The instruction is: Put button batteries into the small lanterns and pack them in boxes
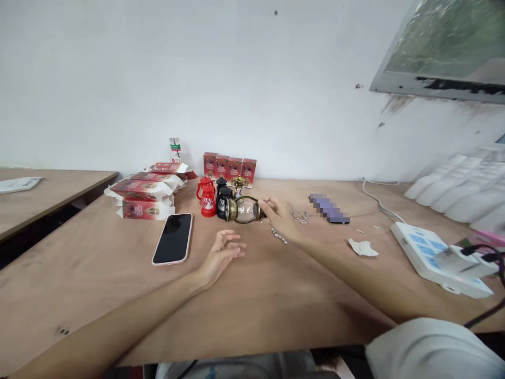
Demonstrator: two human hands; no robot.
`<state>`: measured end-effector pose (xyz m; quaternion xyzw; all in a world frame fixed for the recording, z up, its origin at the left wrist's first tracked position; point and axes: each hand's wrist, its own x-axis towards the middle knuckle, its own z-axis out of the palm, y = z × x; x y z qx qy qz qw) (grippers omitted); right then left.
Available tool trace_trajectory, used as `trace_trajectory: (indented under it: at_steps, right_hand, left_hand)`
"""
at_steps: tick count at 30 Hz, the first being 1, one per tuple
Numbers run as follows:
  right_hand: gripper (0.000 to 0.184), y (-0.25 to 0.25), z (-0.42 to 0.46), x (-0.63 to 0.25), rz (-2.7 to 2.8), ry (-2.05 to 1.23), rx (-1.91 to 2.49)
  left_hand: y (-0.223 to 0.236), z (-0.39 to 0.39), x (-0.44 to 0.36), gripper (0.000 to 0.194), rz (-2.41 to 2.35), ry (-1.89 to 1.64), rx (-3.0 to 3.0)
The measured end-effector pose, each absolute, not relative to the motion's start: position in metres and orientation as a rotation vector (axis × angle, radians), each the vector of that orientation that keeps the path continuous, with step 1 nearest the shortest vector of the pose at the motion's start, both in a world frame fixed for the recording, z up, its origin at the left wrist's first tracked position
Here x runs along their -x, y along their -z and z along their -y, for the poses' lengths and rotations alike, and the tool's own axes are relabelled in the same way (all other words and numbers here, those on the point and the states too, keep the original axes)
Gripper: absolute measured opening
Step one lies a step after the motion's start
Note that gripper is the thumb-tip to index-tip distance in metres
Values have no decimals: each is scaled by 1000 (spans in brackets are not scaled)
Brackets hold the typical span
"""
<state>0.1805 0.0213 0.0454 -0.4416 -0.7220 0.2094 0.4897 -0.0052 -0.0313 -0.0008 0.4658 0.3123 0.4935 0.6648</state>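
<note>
A small bronze-coloured lantern (246,209) with a clear globe lies on its side at the middle of the table. My right hand (276,215) has its fingers closed around one end of it. My left hand (221,256) is in front of the lantern, fingers spread and nothing in them. Just left of the lantern stand two black lanterns (224,202) and two red lanterns (207,200), close together. A gold lantern (238,183) stands behind, partly hidden. Close to my right hand is a small heap of silvery wire or chain (300,215).
Red printed boxes (145,192) are piled at left; several more (230,168) stand along the wall by a tube (175,149). Two phones (173,238) (329,208) lie on the table (252,321). At right are crumpled paper (363,248), a power strip (434,258) and stacked white pieces (461,184).
</note>
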Motion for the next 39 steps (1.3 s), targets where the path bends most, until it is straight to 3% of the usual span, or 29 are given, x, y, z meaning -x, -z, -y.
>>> trace_trajectory:
  at_steps: [2, 4, 10, 16, 21, 39]
  right_hand:
    - [45, -25, -6, -163, 1612, -801, 1037]
    - [42, -7, 7, -146, 1620, -938, 1009]
    - [27, 5, 12, -155, 1898, -561, 993]
    - [46, 19, 7, -218, 1895, -27, 1444]
    - [54, 30, 4, -228, 1956, -122, 1652]
    - [52, 28, 4, -200, 2399, -172, 1287]
  left_hand:
    - [1, 32, 6, 57, -721, -1123, -1125]
    - [-1, 34, 7, 58, -739, -1123, -1173]
    - [-4, 34, 11, 54, -906, -1359, -1018]
    - [1, 27, 16, 56, -1046, -1386, -1170]
    - [-3, 23, 24, 52, -1189, -1420, -1355]
    - [-8, 14, 27, 47, -1271, -1537, -1479]
